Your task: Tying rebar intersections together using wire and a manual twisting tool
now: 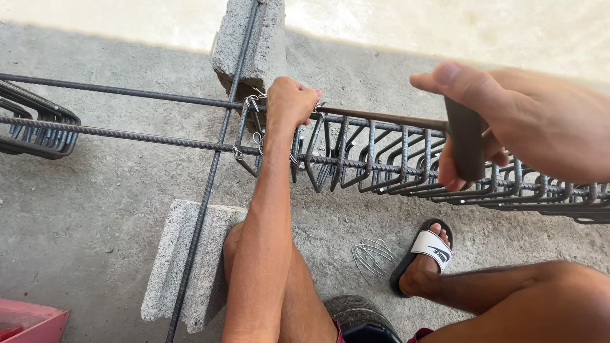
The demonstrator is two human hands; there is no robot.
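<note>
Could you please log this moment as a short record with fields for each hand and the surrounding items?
Left hand: left hand grips the top rebar where a stirrup is wired on.
Right hand: right hand holds the handle of a tie-wire hook tool, its shaft reaching toward the left hand.
Support: two concrete blocks carry a crossbar.
Ground: loose tie wire bundle beside the sandalled foot.
Corner: red object, kind unclear.

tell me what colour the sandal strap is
White with a dark mark, on the black sandal; the head view shows it.
</note>
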